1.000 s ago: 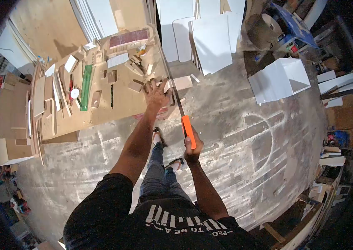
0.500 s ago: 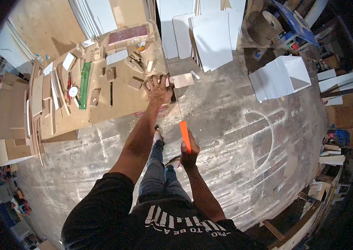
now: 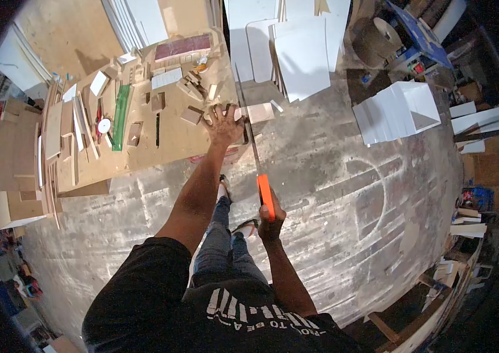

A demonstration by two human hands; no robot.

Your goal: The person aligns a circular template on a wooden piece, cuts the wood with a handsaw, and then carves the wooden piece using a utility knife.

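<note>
My right hand is closed around the orange handle of a handsaw. The thin blade runs up and away along the right edge of the workbench, beside my left fingers. My left hand presses down at the bench's corner, fingers spread. Just right of it, a pale wooden board sticks out past the bench edge, and the blade crosses it near that edge. Whatever lies under my left palm is mostly hidden. A small wood block sits left of my left fingertips.
On the bench lie a green strip, a white round disc, a dark red board and several wood offcuts. White panels lean beyond the bench. A white box stands on the floor at right.
The saw handle has shifted slightly down and to the right, and more of the blade shows beyond the board. My left hand stays at the bench corner.
</note>
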